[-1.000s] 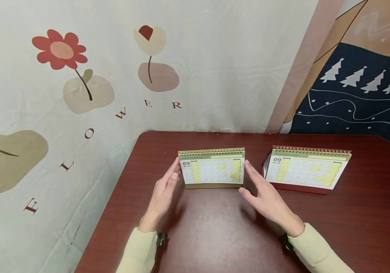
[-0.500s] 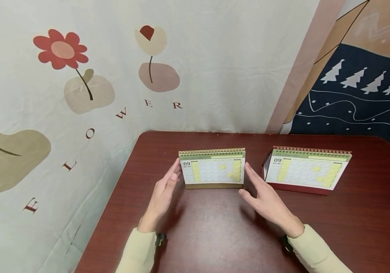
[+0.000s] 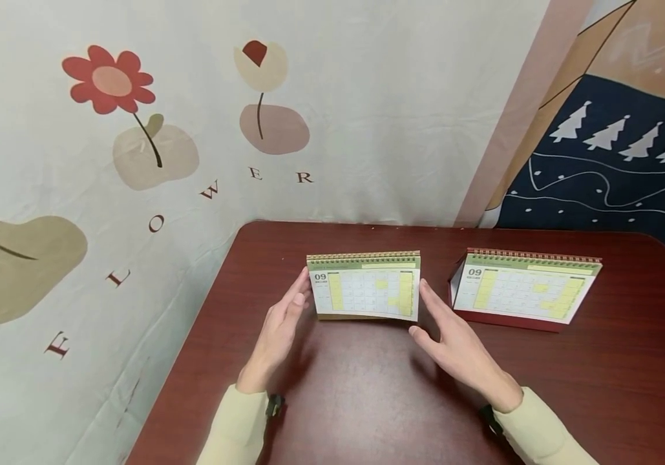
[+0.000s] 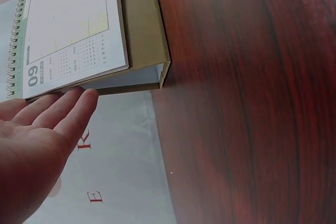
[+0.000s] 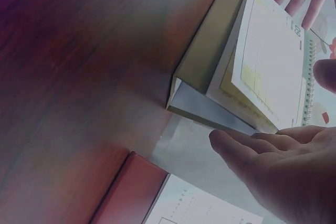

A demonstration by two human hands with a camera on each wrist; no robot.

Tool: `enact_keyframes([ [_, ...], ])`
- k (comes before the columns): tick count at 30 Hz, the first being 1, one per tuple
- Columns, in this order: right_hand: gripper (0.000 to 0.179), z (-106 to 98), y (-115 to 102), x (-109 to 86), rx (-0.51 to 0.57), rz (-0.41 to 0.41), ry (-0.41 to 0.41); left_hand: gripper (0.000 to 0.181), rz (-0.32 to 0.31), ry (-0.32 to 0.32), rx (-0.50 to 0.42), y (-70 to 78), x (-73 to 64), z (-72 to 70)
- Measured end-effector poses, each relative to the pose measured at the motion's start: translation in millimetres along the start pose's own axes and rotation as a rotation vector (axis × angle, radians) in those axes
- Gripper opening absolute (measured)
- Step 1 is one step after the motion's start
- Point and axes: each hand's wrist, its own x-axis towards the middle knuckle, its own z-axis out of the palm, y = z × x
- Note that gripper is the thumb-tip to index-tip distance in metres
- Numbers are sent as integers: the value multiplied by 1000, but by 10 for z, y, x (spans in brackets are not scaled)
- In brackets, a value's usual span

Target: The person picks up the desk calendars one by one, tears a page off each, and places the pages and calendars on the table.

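A desk calendar (image 3: 364,287) with a gold base and spiral binding stands upright, open at the page marked 09. My left hand (image 3: 276,326) lies along its left side, fingers straight, their tips at the page edge. On the other side my right hand (image 3: 460,342) holds its fingers extended at the right edge, thumb apart in front. In the right wrist view the front page (image 5: 273,61) bows away from the sheets behind it near that hand. Past the fingers in the left wrist view, the folded gold base (image 4: 144,22) shows its open end.
A second desk calendar (image 3: 527,287), with a red base and the same 09 page, stands to the right. Both are on a dark red wooden table (image 3: 355,400). Behind hangs a pale curtain (image 3: 402,129) printed with flowers and letters.
The lower right of the front page has come forward, covering part of the gold base's strip there. The hands stay nearly in place; the whole view shifts slightly.
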Motion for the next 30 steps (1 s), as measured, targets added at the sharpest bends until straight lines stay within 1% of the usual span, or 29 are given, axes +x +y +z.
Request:
enact_keyframes([
  [5, 73, -31, -28, -35, -50, -22, 70, 51, 34, -7, -1, 5, 17, 0],
  [8, 70, -52, -36, -42, -54, -24, 97, 53, 53, -10, -1, 8, 25, -1],
  [10, 70, -62, -39, -42, -28, -24, 90, 53, 55, -11, -2, 12, 26, -1],
  [15, 74, -75, -54, -70, 85, -17, 39, 52, 53, -13, -11, 11, 24, -1],
  [19, 76, -90, -58, -111, 108, -32, 51, 51, 54, -12, -10, 11, 20, 1],
  [24, 82, -129, -39, -166, 68, -103, 71, 54, 55, -10, -3, 4, 1, -4],
  [28, 88, -160, -34, -204, -20, -172, 70, 58, 47, -11, -14, -6, -18, -13],
  [30, 90, -167, -39, -219, -73, -194, 73, 59, 38, -7, -13, -8, -26, -16],
])
